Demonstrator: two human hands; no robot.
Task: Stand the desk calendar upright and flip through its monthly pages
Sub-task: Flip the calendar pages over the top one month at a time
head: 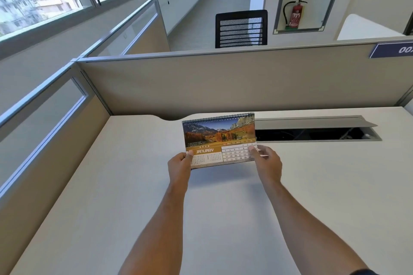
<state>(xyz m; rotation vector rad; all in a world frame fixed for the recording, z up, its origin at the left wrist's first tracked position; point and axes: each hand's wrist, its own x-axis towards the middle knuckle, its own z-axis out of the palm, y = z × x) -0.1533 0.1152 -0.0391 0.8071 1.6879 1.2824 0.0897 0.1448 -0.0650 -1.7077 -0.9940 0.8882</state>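
Observation:
The desk calendar (pixel 220 138) is spiral-bound along its top edge and shows the January page, with an autumn mountain photo above the date grid. It is held above the white desk (pixel 111 196), facing me, with its shadow on the desk below. My left hand (pixel 180 168) grips its lower left corner, thumb on the front by the word January. My right hand (pixel 268 164) grips the lower right corner, thumb on the date grid. Whether its bottom edge touches the desk I cannot tell.
Behind the calendar an open cable tray (pixel 317 133) with a raised grey flap is set into the desk. Beige partition walls (pixel 223 82) close the desk at the back and left. A black mesh chair (pixel 241 29) and a red fire extinguisher (pixel 296 14) stand beyond.

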